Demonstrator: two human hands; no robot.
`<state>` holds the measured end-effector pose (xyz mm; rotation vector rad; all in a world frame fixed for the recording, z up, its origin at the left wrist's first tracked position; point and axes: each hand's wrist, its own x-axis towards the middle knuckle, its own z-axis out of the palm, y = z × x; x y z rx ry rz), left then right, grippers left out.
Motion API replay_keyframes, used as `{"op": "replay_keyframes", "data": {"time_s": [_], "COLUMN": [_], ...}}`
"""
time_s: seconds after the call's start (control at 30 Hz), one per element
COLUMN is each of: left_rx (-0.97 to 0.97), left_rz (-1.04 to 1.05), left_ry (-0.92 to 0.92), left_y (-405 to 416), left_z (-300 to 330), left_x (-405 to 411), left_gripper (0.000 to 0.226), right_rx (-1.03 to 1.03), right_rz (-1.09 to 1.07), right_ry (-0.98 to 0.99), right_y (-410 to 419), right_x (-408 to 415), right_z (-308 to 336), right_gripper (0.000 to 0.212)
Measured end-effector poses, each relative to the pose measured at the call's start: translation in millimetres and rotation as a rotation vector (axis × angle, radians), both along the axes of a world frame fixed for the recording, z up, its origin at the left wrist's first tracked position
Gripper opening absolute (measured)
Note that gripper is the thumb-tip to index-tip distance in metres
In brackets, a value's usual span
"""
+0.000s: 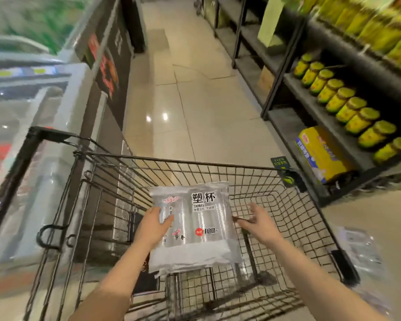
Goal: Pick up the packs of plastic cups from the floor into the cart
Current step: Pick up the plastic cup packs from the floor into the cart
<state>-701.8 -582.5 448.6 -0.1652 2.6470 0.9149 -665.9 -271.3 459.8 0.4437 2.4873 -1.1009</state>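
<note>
A clear pack of plastic cups with black print hangs over the inside of the black wire cart. My left hand grips the pack's left edge, thumb on its front. My right hand hovers just right of the pack with relaxed fingers, apart from it. Another clear pack lies on the floor to the right of the cart, blurred.
A dark shelf unit with rows of yellow jars and a yellow-blue box stands on the right. A glass-fronted freezer runs along the left, close to the cart. Tiled aisle floor stretches ahead.
</note>
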Motion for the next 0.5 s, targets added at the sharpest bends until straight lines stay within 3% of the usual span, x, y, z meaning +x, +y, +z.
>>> {"op": "replay_keyframes", "data": {"time_s": [0.1,0.33,0.5], "left_rx": [-0.001,0.089,0.128], "left_rz": [-0.125,-0.52,-0.76], "left_ry": [0.057,0.197,0.252], "left_y": [31,152,254], "left_z": [27,77,97], "left_x": [9,56,112], "left_gripper": [0.061,0.05,0.055], "right_rx": [0.058,0.086,0.076], "right_rz": [-0.096,-0.445,-0.723], "right_ry": [0.097,0.147,0.199], "right_y": [16,87,138], "right_x": [53,196,301], "right_z": [37,83,104], "right_gripper": [0.08,0.083,0.068]}}
